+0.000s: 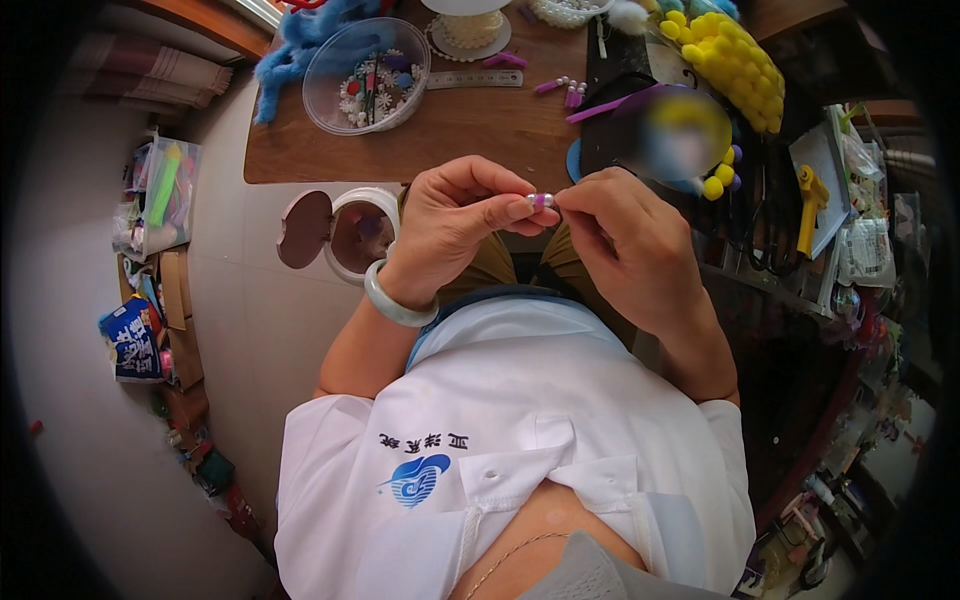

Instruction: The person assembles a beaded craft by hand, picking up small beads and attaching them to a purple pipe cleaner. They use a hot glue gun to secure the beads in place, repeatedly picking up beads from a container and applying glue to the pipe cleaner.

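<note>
Between thumb and fingers, my left hand (469, 202) pinches a small purple piece with pearly beads (540, 200), held over my lap near the table's front edge. My right hand (626, 232) meets the piece's right end with thumb and forefinger pinched together; whatever lies between those fingertips is too small to tell. Similar purple pieces with pearly beads (574, 94) lie on the wooden table (480, 135). A clear round tub (366, 75) on the table holds white snowflake-shaped pieces and coloured bits. A steel ruler (474, 79) lies beside it.
Blue fuzzy stems (268, 94) and a spool of pearl beads (471, 34) are at the back. On the right are a bag of yellow pompoms (731, 67) and a yellow glue gun (808, 214). An open lidded bin (367, 225) stands below the table's left part.
</note>
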`<action>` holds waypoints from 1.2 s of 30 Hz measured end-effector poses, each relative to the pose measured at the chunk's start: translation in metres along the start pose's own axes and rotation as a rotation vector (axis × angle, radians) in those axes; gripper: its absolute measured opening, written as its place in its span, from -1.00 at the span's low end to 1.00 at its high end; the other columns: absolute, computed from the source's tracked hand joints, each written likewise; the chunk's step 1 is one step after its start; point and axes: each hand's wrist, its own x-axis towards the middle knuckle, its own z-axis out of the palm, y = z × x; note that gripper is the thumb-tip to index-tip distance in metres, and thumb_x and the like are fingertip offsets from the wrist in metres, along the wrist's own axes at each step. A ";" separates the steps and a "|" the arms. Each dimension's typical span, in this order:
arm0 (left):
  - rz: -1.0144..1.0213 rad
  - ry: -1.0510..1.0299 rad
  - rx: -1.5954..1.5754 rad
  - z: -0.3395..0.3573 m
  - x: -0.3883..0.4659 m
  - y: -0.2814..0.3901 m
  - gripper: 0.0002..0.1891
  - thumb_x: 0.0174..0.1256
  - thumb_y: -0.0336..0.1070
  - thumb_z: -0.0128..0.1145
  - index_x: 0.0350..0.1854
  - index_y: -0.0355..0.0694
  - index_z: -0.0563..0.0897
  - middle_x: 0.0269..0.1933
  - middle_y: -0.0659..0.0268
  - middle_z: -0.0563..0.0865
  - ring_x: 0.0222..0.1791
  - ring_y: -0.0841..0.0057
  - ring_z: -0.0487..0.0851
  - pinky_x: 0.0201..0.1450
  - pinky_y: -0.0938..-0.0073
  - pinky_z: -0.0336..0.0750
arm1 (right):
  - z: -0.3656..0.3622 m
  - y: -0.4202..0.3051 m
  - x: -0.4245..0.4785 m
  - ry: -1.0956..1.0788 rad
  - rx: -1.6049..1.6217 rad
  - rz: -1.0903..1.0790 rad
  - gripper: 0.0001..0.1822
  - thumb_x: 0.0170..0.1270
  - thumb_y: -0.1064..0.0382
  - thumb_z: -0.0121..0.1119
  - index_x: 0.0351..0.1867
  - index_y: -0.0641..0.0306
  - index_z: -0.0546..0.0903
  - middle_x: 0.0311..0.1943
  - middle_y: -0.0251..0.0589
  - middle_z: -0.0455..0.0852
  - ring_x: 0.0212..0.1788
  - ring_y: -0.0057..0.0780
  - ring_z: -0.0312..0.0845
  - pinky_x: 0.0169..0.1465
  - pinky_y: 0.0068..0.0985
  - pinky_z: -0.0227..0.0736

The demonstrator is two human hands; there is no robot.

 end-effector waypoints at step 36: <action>0.227 0.040 0.320 0.010 -0.007 -0.007 -0.84 0.16 -0.58 0.21 -0.19 -0.45 0.61 -0.23 0.15 0.71 -0.22 0.54 0.70 -0.09 0.61 0.62 | 0.004 0.005 -0.011 0.040 0.333 0.223 -0.93 0.09 0.54 0.21 -0.41 0.35 0.59 -0.51 -0.25 0.57 -0.59 -0.58 0.49 -0.52 -0.67 0.35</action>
